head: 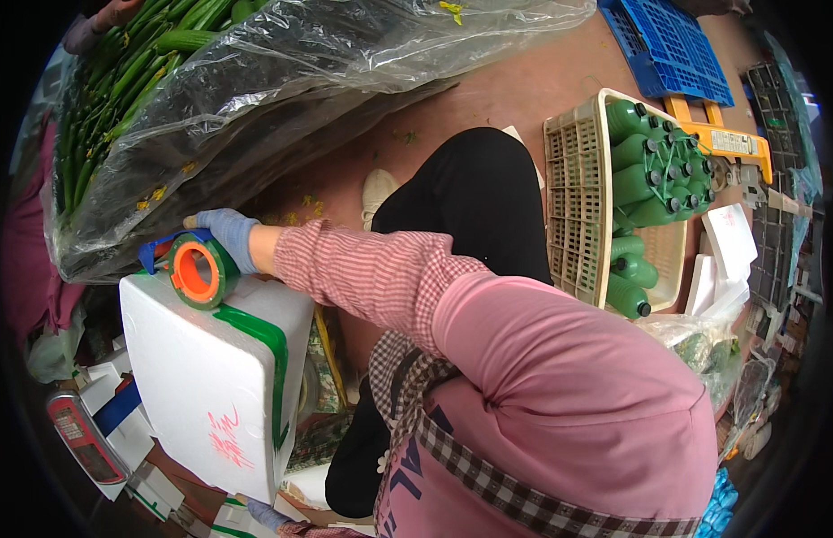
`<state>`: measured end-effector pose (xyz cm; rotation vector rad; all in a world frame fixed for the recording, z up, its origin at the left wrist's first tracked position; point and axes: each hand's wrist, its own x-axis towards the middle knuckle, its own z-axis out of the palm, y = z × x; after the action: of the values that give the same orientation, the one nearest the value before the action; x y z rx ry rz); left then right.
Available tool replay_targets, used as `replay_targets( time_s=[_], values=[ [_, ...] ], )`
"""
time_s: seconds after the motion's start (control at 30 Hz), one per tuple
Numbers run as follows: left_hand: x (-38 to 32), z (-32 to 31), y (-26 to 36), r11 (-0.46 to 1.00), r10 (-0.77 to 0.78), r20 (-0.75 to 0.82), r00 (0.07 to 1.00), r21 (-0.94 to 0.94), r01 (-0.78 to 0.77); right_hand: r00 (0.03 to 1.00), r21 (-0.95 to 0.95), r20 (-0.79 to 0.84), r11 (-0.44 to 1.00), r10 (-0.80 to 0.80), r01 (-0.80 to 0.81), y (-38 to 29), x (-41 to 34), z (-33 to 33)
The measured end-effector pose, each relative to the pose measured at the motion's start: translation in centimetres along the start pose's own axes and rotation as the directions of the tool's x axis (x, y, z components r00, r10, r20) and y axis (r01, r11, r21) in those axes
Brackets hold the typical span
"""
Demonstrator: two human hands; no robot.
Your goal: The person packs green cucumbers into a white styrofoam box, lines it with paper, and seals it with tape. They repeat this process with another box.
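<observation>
My right hand [227, 232], in a blue glove with bare fingertips, grips a blue tape dispenser [154, 252]. Its roll of green tape [226, 272] has an orange hub and rests against one end of a white foam box [194, 376]. A strip of green tape [275, 336] runs from near the roll over the box's edge and down its side. Red handwriting marks the box. My left hand [265, 514], also gloved, is at the box's opposite end, at the bottom of the view. Its fingers are partly hidden, so their grip is unclear.
Cucumbers [137, 81] fill a container lined with clear plastic [288, 74]; another person's hand [117, 12] reaches in there. A cream crate [577, 202] holds green bottles [641, 158]. Beyond are a blue plastic pallet [678, 47] and yellow pallet-jack forks [725, 141]. A scale [87, 437] stands lower left.
</observation>
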<state>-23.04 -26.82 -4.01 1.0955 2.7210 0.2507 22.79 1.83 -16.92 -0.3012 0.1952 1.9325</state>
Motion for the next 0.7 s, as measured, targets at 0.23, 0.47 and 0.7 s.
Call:
replay_targets(
  time_s=[0.23,0.47,0.7],
  values=[
    [-4.5,5.9,23.4,0.336,0.930,0.045,0.364,0.295,-0.895,0.959,-0.039,0.052,0.960,0.278,-0.277,-4.5,-7.1,6.8],
    [-8.0,6.5,32.0,0.406,0.906,0.036,0.421,0.204,-0.891,0.911,0.094,-0.186,0.930,0.367,-0.355,-1.4,-17.8,-1.4],
    [-8.6,7.1,31.1,0.320,0.945,-0.076,0.318,0.020,-0.947,0.739,0.041,-0.437,0.832,0.514,-0.554,-0.5,-27.0,0.3]
  ],
)
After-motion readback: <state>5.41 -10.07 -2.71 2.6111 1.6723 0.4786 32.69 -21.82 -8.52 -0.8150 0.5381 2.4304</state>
